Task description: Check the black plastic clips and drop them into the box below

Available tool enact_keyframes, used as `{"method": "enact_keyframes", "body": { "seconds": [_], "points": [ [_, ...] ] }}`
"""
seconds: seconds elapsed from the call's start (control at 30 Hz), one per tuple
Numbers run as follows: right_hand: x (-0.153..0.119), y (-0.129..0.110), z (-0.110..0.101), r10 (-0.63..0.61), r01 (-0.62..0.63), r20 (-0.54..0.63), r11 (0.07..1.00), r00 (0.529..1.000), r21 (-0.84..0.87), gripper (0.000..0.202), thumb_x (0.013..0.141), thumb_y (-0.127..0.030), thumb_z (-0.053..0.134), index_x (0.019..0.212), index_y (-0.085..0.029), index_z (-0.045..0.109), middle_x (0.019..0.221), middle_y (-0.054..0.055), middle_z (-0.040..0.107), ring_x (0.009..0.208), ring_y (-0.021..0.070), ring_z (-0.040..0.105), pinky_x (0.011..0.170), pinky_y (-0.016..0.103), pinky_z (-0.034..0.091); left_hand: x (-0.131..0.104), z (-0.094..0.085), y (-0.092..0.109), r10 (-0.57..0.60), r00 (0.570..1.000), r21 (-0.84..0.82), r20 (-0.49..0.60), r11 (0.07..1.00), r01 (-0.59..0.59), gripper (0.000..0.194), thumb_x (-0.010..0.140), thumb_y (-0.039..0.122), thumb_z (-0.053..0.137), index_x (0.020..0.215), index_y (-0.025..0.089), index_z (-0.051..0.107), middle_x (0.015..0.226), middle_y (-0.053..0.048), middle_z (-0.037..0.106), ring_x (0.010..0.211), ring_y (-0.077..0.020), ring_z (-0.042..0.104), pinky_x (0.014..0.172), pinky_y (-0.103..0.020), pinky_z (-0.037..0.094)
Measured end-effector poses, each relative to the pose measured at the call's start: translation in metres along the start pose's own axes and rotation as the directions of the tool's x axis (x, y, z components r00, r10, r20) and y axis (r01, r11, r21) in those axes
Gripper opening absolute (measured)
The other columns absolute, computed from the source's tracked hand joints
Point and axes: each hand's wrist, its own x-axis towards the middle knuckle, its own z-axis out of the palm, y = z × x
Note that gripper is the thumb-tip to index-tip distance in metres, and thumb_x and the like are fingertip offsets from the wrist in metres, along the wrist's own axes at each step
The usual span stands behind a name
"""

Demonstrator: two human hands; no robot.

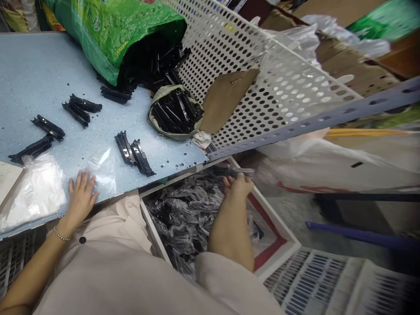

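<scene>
My left hand [82, 194] lies flat on the table edge with its fingers spread, the fingertips touching a clear plastic bag [104, 168]. Beside it is a stack of clear bags [36, 192]. My right hand [239, 186] reaches over a white-rimmed bin [275, 256] at the table's side. Its fingers are closed on a bagged black plastic part [226, 170], blurred and partly hidden by the hand. Many bagged black parts [183, 214] fill the bin below. Two loose black plastic parts [133, 153] lie side by side on the table.
More black parts [77, 109] lie across the blue speckled table [29, 78]. A green sack [114, 35] spills black parts at the back, near a cloth pouch [175, 111] full of them. A perforated white panel [278, 83] stands on the right, above white crates [315, 280].
</scene>
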Motion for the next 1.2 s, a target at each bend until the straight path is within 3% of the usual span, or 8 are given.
{"method": "enact_keyframes", "body": {
  "seconds": [0.2,0.23,0.4,0.6,0.67,0.8,0.97,1.2],
  "points": [
    [-0.1,-0.028,0.095,-0.077,0.08,0.437,0.997,0.896,0.01,0.019,0.083,-0.034,0.065,0.096,-0.019,0.064,0.084,0.004,0.068,0.066,0.0149,0.064,0.064,0.032,0.057,0.012,0.003,0.0,0.223,0.975,-0.121,0.018,0.968,-0.219,0.036,0.093,0.022,0.06,0.129,0.019,0.062,0.132,-0.017,0.063,0.121,-0.0325,0.059,0.097,-0.05,0.052],
    [-0.118,-0.037,0.113,-0.143,0.167,0.574,0.986,0.806,0.012,0.018,0.085,-0.029,0.064,0.099,-0.019,0.067,0.092,0.006,0.071,0.077,0.0173,0.068,0.073,0.034,0.059,0.016,0.005,-0.002,0.235,0.971,-0.092,0.041,0.969,-0.231,0.034,0.092,0.023,0.061,0.126,0.019,0.063,0.13,-0.016,0.065,0.117,-0.0327,0.06,0.093,-0.05,0.053],
    [-0.15,-0.09,0.202,-0.351,0.857,0.936,0.479,-0.014,0.192,0.05,0.093,-0.003,0.041,0.134,-0.023,0.061,0.147,0.013,0.054,0.135,0.0283,0.05,0.105,0.047,0.047,0.028,0.009,-0.018,0.123,0.992,-0.032,-0.014,0.992,-0.123,0.02,0.095,0.02,0.055,0.105,0.018,0.072,0.115,-0.016,0.071,0.097,-0.0281,0.065,0.082,-0.043,0.052],
    [-0.138,-0.114,0.27,-0.282,0.794,0.852,0.32,-0.441,0.517,0.031,0.093,-0.004,0.048,0.108,-0.02,0.07,0.138,0.008,0.061,0.141,0.0264,0.043,0.116,0.054,0.032,0.016,-0.02,-0.042,-0.378,0.925,-0.516,0.028,0.788,0.337,0.03,0.093,0.038,0.057,0.078,0.019,0.074,0.095,-0.008,0.072,0.09,-0.0215,0.066,0.087,-0.036,0.053],
    [-0.145,-0.117,0.273,-0.284,0.781,0.888,0.428,-0.36,0.454,0.026,0.094,-0.009,0.048,0.108,-0.019,0.068,0.124,0.01,0.067,0.13,0.0258,0.053,0.113,0.051,0.037,0.009,-0.029,-0.045,-0.554,0.824,-0.734,0.117,0.511,0.448,0.033,0.089,0.045,0.062,0.078,0.017,0.075,0.093,-0.008,0.072,0.087,-0.02,0.067,0.082,-0.034,0.054],
    [-0.183,-0.127,0.244,-0.184,0.446,0.983,0.88,0.005,0.162,0.028,0.095,-0.035,0.055,0.114,-0.017,0.065,0.106,0.012,0.07,0.099,0.0249,0.066,0.091,0.043,0.052,0.004,-0.037,-0.04,-0.704,0.653,-0.91,0.279,0.023,0.413,0.038,0.077,0.051,0.076,0.091,0.015,0.076,0.091,-0.007,0.074,0.078,-0.0172,0.068,0.073,-0.03,0.055],
    [-0.255,-0.13,0.189,0.053,-0.471,0.989,0.875,-0.14,-0.113,0.05,0.086,-0.058,0.065,0.117,-0.018,0.065,0.089,0.007,0.071,0.077,0.02,0.069,0.07,0.033,0.056,0.021,-0.028,-0.023,-0.71,0.629,-0.933,0.316,-0.115,0.34,0.04,0.073,0.052,0.08,0.086,0.014,0.073,0.079,-0.005,0.073,0.07,-0.0157,0.068,0.07,-0.029,0.054],
    [-0.287,-0.118,0.183,0.188,-0.66,0.981,0.743,0.049,-0.109,0.04,0.079,-0.051,0.076,0.102,-0.02,0.069,0.084,0.002,0.07,0.076,0.0153,0.068,0.068,0.026,0.054,0.033,-0.023,-0.006,-0.477,0.805,-0.91,0.353,0.024,0.413,0.05,0.09,0.064,0.054,0.097,0.016,0.068,0.088,-0.009,0.072,0.077,-0.0194,0.068,0.07,-0.033,0.055]
  ]
}}
